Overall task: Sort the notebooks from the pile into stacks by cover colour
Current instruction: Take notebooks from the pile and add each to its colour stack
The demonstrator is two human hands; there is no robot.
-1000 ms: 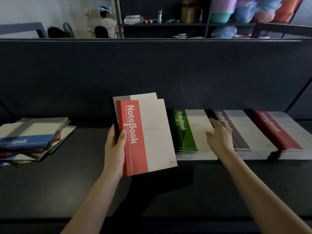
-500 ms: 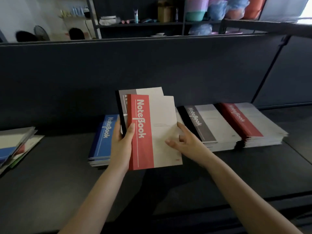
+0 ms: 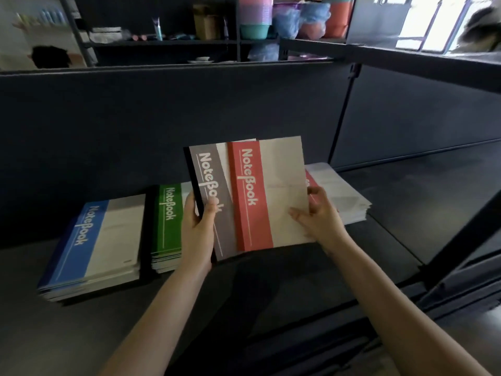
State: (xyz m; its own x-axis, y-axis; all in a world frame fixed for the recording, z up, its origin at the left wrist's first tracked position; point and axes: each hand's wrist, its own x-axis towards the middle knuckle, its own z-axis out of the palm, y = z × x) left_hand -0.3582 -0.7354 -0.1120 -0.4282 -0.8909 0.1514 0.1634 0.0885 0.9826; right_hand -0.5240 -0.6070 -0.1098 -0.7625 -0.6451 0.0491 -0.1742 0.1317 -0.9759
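My left hand (image 3: 197, 231) grips the spine edge of a grey notebook (image 3: 211, 196), held up above the dark table. In front of it my right hand (image 3: 320, 217) pinches the right edge of a red notebook (image 3: 260, 196), slid partly off the grey one. On the table behind lie sorted stacks: a blue stack (image 3: 95, 245) at left, a green stack (image 3: 166, 221) beside it, and a red stack (image 3: 339, 194) at right, mostly hidden by the held notebooks. The grey stack is hidden behind them.
A dark partition wall (image 3: 162, 118) rises right behind the stacks. A black metal frame post (image 3: 461, 240) slants down at the right. Shelves with coloured plastic tubs (image 3: 254, 25) stand beyond the partition. Bare dark table surface (image 3: 406, 202) lies right of the red stack.
My right hand took hold of the red notebook and slid it rightward off the grey one. The view swung right, so the mixed pile at far left left the frame.
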